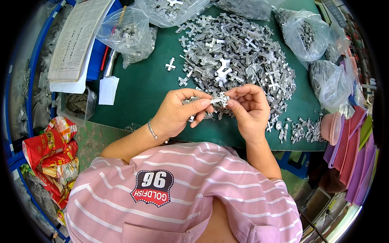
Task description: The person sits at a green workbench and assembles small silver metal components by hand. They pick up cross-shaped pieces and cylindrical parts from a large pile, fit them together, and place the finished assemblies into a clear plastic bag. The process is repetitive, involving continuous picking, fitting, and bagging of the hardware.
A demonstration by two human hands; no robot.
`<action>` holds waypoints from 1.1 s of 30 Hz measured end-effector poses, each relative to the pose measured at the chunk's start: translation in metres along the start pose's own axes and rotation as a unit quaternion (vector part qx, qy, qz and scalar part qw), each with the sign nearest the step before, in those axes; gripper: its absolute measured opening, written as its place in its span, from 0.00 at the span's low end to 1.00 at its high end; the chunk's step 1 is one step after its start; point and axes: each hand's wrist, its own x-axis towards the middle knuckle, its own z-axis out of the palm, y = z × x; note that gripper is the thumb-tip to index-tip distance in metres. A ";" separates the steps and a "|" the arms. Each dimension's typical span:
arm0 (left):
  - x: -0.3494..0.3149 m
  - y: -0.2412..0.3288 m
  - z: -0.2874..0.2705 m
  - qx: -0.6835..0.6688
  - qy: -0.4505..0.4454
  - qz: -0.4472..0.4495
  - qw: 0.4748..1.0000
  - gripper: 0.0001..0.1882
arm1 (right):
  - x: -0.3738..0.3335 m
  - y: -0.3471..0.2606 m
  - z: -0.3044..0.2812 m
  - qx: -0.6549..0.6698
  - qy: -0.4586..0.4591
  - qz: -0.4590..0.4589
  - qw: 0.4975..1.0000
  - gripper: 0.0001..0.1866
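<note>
My left hand [178,111] and my right hand [248,111] meet over the near edge of a green table. Between their fingertips is a small silver metal piece [220,100], pinched from both sides; it looks like a cross-shaped pendant, though the fingers hide part of it. Just beyond my hands rises a big heap of silver-grey metal pendants [251,52], many of them crosses. A single cross pendant [170,64] lies apart, left of the heap. To the right of my right hand, several small metal pieces [306,130] are spread near the table edge.
Clear plastic bags of metal pieces stand around the heap, such as one at the far left [131,36] and one at the right [306,34]. Printed sheets [77,40] lie on a blue tray at left. Pink and purple bins [352,154] stack at the right.
</note>
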 end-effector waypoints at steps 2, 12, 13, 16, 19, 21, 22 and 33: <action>0.000 0.002 0.001 -0.002 0.002 -0.005 1.000 0.09 | 0.000 0.000 0.000 -0.010 0.001 -0.005 1.000 0.14; 0.000 0.012 0.000 0.065 0.053 0.059 0.995 0.08 | -0.002 -0.005 0.008 -0.179 0.019 -0.124 0.976 0.08; -0.001 0.025 -0.002 0.110 0.094 0.121 0.982 0.07 | 0.000 -0.006 0.009 -0.206 0.027 -0.144 0.967 0.07; -0.007 0.075 -0.021 0.207 0.210 0.378 0.878 0.07 | 0.010 -0.008 -0.005 -0.411 -0.022 -0.236 0.880 0.08; -0.011 0.122 -0.034 0.349 0.358 0.425 0.755 0.10 | 0.010 -0.002 -0.006 -0.489 -0.054 -0.258 0.831 0.10; -0.011 0.127 -0.040 0.380 0.380 0.403 0.741 0.10 | 0.010 0.003 0.002 -0.537 -0.052 -0.272 0.797 0.07; -0.011 0.127 -0.041 0.396 0.391 0.391 0.733 0.10 | 0.009 0.002 0.008 -0.573 -0.046 -0.253 0.778 0.06; -0.003 0.015 -0.005 0.111 0.033 -0.039 0.992 0.11 | 0.006 -0.008 0.013 -0.561 -0.013 -0.285 0.777 0.10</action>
